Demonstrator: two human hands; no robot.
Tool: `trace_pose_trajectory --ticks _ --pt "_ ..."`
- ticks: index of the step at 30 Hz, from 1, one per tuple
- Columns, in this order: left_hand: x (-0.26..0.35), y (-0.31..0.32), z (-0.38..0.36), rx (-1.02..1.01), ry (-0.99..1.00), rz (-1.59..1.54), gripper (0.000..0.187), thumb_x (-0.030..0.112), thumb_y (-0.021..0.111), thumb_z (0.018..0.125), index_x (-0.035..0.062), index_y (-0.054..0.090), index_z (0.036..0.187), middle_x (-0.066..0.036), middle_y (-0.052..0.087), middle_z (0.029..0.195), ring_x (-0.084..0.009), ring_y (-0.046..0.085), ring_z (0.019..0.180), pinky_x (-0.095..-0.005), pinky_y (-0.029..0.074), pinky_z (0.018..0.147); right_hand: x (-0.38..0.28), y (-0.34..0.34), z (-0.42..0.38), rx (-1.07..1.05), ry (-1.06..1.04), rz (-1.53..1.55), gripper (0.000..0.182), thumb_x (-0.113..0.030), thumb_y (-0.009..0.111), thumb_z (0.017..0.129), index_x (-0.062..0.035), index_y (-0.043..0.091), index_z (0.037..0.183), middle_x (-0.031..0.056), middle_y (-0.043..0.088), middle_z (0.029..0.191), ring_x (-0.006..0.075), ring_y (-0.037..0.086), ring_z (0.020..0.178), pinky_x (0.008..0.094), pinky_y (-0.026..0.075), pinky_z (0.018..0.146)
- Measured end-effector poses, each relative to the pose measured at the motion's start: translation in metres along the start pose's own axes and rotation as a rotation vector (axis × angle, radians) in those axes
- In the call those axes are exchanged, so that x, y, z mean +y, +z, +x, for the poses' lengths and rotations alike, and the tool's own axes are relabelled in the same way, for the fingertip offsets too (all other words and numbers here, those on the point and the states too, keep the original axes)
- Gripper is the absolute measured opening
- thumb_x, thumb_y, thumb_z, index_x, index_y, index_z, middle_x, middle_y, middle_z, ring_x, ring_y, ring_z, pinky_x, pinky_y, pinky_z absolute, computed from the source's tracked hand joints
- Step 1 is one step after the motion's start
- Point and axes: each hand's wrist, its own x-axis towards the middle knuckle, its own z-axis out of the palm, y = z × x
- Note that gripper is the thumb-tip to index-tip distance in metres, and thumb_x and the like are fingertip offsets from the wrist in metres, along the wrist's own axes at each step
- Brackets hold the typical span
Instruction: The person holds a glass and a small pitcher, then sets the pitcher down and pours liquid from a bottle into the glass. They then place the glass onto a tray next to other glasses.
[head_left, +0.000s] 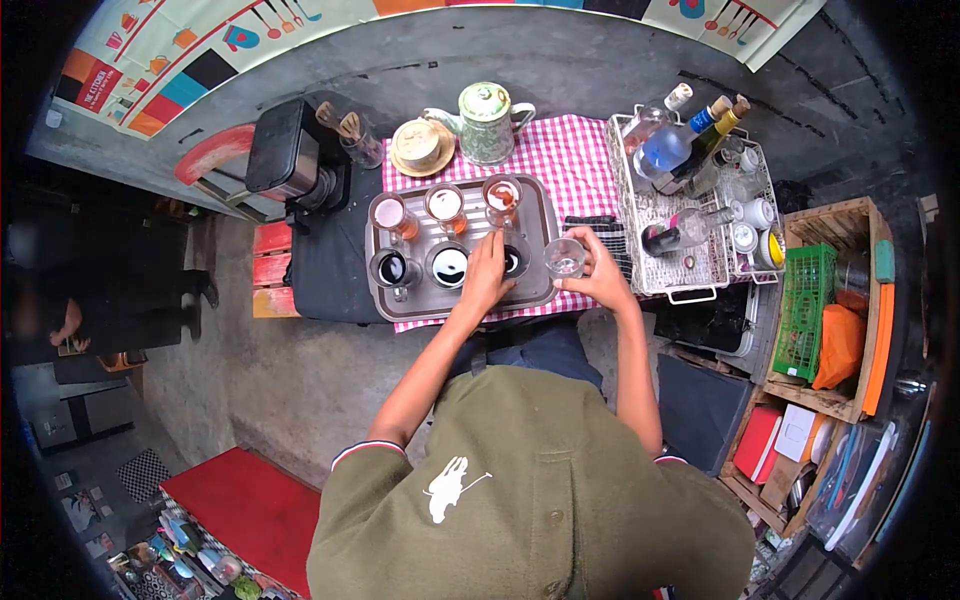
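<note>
My right hand (604,280) grips a clear, seemingly empty glass (566,257) at the right rim of a grey-brown tray (552,212). My left hand (485,276) is closed along the side of a glass of dark drink (513,262) at the tray's near right, its thumb in front and that glass partly hidden. Left of it on the tray stand another dark-filled glass (450,267) and a dark-filled glass mug (394,268). Behind them is a row of glasses with amber drink: one at left (396,218), one in the middle (446,208), one at right (502,195).
A green-patterned enamel teapot (486,128) and a lidded cup on a saucer (421,148) stand behind the tray on a checked cloth (570,150). At right, a white wire rack (690,295) holds bottles and cups. A black-and-silver machine (285,150) stands left.
</note>
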Motion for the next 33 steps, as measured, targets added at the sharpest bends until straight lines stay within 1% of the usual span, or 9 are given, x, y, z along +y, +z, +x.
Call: trace_pose_trajectory --ticks 4,10,11,14,15,19,23,26,33 --pt "-0.003 0.004 0.000 0.000 0.020 0.027 0.106 0.015 0.091 0.060 -0.0053 0.031 0.146 -0.028 0.044 0.144 -0.0447 0.044 0.133 -0.0480 0.038 0.112 0.004 -0.002 -0.002 0.001 0.003 0.000 0.069 -0.007 0.086 0.067 -0.0083 0.047 0.124 0.0044 0.057 0.118 0.0159 0.063 0.110 0.0344 0.053 0.093" --pt "-0.001 0.007 -0.006 -0.009 -0.037 0.031 0.108 0.017 0.092 0.062 0.0001 0.031 0.149 -0.029 0.034 0.151 -0.0476 0.034 0.140 -0.0509 0.033 0.115 0.004 -0.004 -0.004 -0.009 0.006 -0.012 0.069 -0.007 0.086 0.067 -0.0084 0.047 0.124 0.0045 0.058 0.117 0.0158 0.063 0.111 0.0357 0.053 0.094" --pt "0.000 0.005 -0.008 0.002 -0.024 -0.007 0.102 0.018 0.089 0.067 0.0014 0.031 0.149 -0.029 0.030 0.152 -0.0480 0.030 0.142 -0.0515 0.032 0.116 0.006 -0.004 -0.004 -0.006 -0.001 -0.008 0.069 -0.007 0.086 0.067 -0.0084 0.047 0.124 0.0045 0.058 0.117 0.0158 0.063 0.111 0.0359 0.053 0.094" --pt "0.004 0.005 -0.015 0.128 0.064 -0.078 0.092 0.020 0.085 0.073 0.0006 0.033 0.146 -0.029 0.033 0.151 -0.0473 0.032 0.141 -0.0506 0.031 0.115 0.006 -0.004 -0.006 0.021 -0.021 0.008 0.068 -0.007 0.086 0.067 -0.0082 0.048 0.123 0.0044 0.059 0.115 0.0161 0.063 0.110 0.0353 0.052 0.095" --pt "0.011 -0.002 -0.016 0.130 0.080 -0.101 0.082 0.019 0.082 0.076 0.0003 0.038 0.143 -0.027 0.036 0.148 -0.0453 0.035 0.139 -0.0494 0.032 0.114 0.006 -0.003 -0.006 0.033 -0.024 0.012 0.068 -0.007 0.086 0.067 -0.0081 0.048 0.123 0.0045 0.059 0.114 0.0161 0.063 0.110 0.0350 0.052 0.095" --pt "0.032 -0.010 -0.019 0.109 0.144 -0.303 0.077 0.019 0.082 0.076 -0.0009 0.043 0.139 -0.022 0.045 0.143 -0.0408 0.043 0.135 -0.0464 0.035 0.113 0.009 0.000 -0.012 0.112 -0.044 -0.018 0.069 -0.008 0.086 0.067 -0.0074 0.048 0.125 0.0063 0.062 0.113 0.0160 0.063 0.108 0.0330 0.051 0.093" --pt "0.066 -0.019 -0.012 0.093 0.225 -0.474 0.082 0.018 0.083 0.075 -0.0003 0.041 0.142 -0.021 0.049 0.139 -0.0369 0.050 0.130 -0.0445 0.040 0.109 0.012 0.006 -0.021 0.183 -0.062 -0.019 0.071 -0.010 0.086 0.067 -0.0067 0.047 0.127 0.0082 0.062 0.114 0.0161 0.063 0.106 0.0334 0.050 0.092" --pt "0.086 -0.024 -0.006 0.002 0.207 -0.687 0.080 0.014 0.079 0.075 -0.0021 0.039 0.143 -0.025 0.048 0.138 -0.0385 0.052 0.127 -0.0435 0.043 0.106 0.016 0.008 -0.029 0.239 -0.080 -0.018 0.070 -0.012 0.085 0.069 -0.0055 0.048 0.127 0.0082 0.061 0.114 0.0179 0.062 0.107 0.0350 0.050 0.092" --pt "0.111 -0.011 0.014 -0.069 0.247 -0.768 0.080 0.007 0.078 0.073 -0.0010 0.040 0.143 -0.022 0.053 0.134 -0.0366 0.057 0.123 -0.0417 0.046 0.102 0.022 0.001 -0.048 0.430 -0.061 0.003 0.068 -0.014 0.085 0.070 -0.0059 0.050 0.128 0.0073 0.060 0.118 0.0185 0.061 0.110 0.0356 0.050 0.092"
